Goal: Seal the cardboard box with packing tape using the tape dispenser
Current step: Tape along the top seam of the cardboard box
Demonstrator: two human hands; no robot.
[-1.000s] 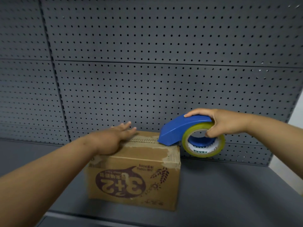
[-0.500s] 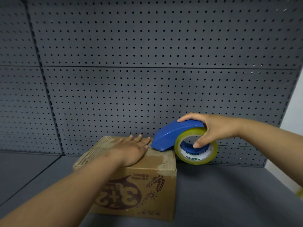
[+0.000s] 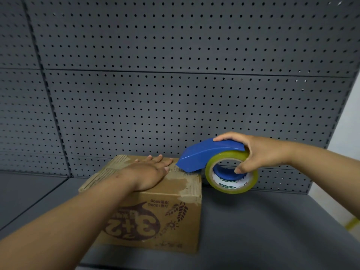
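Now your cardboard box point(image 3: 155, 207) sits on the grey shelf point(image 3: 263, 230) against the pegboard point(image 3: 175, 94). Left hand point(image 3: 150, 172) lies flat, fingers spread, on the box top. Right hand point(image 3: 261, 152) grips the blue tape dispenser point(image 3: 208, 154), its front edge touching the box's far right corner.

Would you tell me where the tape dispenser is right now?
In the head view, right of centre: the right hand holds the tape dispenser, its nose at the cardboard box's top right edge.

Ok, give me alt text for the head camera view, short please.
A left hand presses flat on a cardboard box while the right hand holds a blue tape dispenser at the box's right top edge, on a grey shelf backed by pegboard.
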